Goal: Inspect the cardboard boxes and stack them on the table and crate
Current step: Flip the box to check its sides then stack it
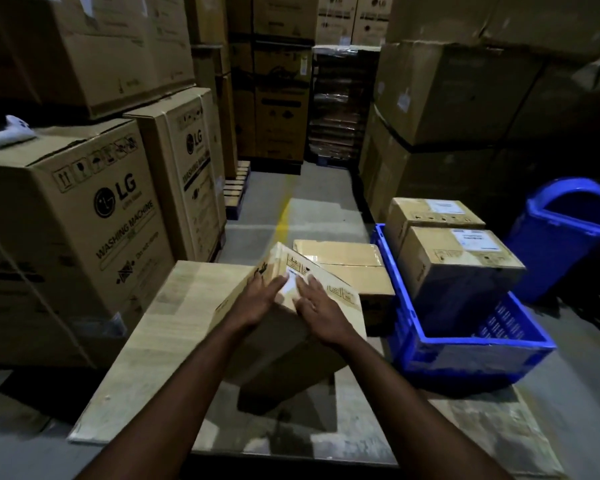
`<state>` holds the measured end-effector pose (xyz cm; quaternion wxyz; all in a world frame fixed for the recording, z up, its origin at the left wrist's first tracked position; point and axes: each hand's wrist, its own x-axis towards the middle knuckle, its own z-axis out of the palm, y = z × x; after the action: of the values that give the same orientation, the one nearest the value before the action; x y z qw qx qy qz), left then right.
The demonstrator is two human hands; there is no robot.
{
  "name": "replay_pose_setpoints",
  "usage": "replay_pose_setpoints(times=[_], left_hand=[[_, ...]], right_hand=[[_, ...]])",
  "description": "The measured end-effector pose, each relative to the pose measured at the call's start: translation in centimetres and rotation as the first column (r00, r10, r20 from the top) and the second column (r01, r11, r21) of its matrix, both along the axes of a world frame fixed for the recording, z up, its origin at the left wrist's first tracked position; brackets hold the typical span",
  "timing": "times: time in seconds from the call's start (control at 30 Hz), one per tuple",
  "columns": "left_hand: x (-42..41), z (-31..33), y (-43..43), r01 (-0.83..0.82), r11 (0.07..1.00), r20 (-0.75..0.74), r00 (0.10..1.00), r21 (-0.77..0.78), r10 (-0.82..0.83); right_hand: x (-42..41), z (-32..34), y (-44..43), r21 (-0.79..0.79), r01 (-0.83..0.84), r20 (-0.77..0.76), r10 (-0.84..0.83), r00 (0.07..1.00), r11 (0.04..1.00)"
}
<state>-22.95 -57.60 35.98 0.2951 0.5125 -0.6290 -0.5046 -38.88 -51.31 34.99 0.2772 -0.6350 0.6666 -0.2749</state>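
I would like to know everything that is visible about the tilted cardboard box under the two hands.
The tilted box is plain brown cardboard, closed, with black handling symbols printed near its edges and a small white label on its upper face. It is tipped at an angle over the wooden table, its underside in shadow. The left hand and right hand lie flat on the upper face, either side of the label. Close behind lies another box.

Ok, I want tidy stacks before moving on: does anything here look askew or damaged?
Only the box under the left hand and right hand: it sits steeply tilted over the table, not flat like the box behind it. No tears or spills show.
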Motion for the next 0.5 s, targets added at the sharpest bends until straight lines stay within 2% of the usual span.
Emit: replay_pose_setpoints(times=[0.13, 0.2, 0.3, 0.4, 0.5], left_hand=[[1.8, 0.0, 0.3, -0.033, 0.999, 0.101, 0.994, -0.021, 0.035], [2.5, -0.1, 0.3, -0.044, 0.999, 0.088, 0.995, -0.011, 0.045], [3.2, 0.1, 0.4, -0.049, 0.999, 0.078, 0.996, -0.020, 0.051], [4.0, -0.1, 0.5, -0.071, 0.997, 0.009, 0.997, -0.007, 0.071], [4.9, -1.1, 0.5, -0.059, 0.994, -0.119, 0.990, 0.097, 0.071]], right_hand=[[-2.0, -3.1, 0.3, 0.088, 0.282, -0.026, -0.281, 0.959, 0.955], [-2.8, -4.7, -0.1, 0.123, 0.456, 0.050, -0.464, 0.884, 0.882], [-2.5, -4.3, -0.1, 0.228, 0.600, 0.199, -0.640, 0.742, 0.767], [-2.2, -3.2, 0.1, 0.208, 0.622, 0.155, -0.653, 0.741, 0.755], [-2.5, -2.1, 0.0, 0.113, 0.617, 0.074, -0.626, 0.776, 0.779]])
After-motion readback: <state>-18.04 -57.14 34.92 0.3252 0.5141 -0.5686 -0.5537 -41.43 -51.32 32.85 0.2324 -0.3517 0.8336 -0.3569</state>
